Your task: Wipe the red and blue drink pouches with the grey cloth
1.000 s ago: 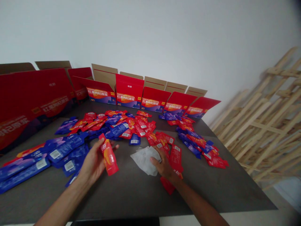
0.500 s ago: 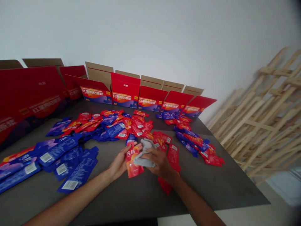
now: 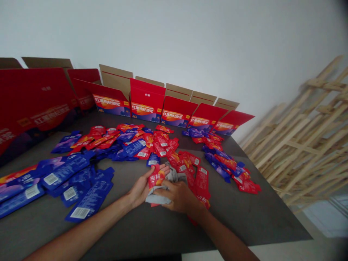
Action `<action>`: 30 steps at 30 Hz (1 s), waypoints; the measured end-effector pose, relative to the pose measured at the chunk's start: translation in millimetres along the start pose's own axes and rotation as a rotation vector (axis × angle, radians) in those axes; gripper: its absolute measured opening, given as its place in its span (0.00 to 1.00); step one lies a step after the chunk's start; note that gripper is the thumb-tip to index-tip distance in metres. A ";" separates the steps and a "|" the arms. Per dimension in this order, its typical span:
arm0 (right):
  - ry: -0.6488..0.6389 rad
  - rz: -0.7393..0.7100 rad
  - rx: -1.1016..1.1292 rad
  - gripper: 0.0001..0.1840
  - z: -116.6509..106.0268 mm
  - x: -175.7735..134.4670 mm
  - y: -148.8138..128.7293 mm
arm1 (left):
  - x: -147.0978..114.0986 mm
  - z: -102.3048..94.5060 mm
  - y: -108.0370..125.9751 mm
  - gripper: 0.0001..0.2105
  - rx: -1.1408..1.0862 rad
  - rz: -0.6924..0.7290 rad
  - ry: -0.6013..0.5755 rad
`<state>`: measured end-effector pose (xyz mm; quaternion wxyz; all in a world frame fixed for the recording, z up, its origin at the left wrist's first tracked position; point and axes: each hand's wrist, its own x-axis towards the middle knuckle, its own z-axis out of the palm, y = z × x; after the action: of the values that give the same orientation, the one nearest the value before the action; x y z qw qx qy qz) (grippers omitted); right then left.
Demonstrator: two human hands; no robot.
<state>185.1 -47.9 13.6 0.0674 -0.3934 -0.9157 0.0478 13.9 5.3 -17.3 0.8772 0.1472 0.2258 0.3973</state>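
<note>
Lying across the palm of my left hand is a red pouch with white characters, its thumb on the pouch's edge. My right hand is closed on a grey cloth, which covers the lower part of that pouch. More of the cloth bunches up behind the right fingers. Just beyond my left fingertips lies a blue pouch. Red pouches are spread beside and partly under my right wrist.
Open red cartons line the back of the dark table, with larger ones at left. Blue pouches lie at left, a mixed heap in the middle and another pile at right. Wooden frames lean against the wall.
My right hand has moved the grey cloth left and down over the pouch's lower part. The pouch stays in my left hand, which has shifted slightly. The camera view has tilted a little.
</note>
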 end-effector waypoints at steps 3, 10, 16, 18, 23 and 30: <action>0.144 0.181 -0.008 0.24 4.8 4.8 1.9 | -5.3 3.8 -5.9 0.18 0.010 -0.085 -0.014; 0.136 0.182 -0.005 0.23 4.4 8.4 2.7 | -6.3 4.7 -8.3 0.18 0.002 -0.076 0.021; -0.084 -0.123 0.028 0.23 -3.9 -2.2 1.8 | -2.0 0.7 -1.5 0.22 0.001 0.003 0.060; -0.096 -0.144 0.026 0.23 -3.6 -3.6 0.8 | -1.2 -2.3 -2.0 0.23 0.019 0.010 0.043; 0.052 0.060 0.017 0.23 3.0 3.9 3.1 | -1.8 -4.2 -5.0 0.23 0.042 0.005 0.021; 0.183 0.208 0.016 0.25 7.8 11.9 9.1 | -4.9 3.6 -5.3 0.23 0.058 0.005 0.040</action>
<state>182.3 -33.2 5.6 0.1486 -0.4881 -0.8596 0.0260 16.2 -2.1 -15.2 0.8669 0.1653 0.2545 0.3954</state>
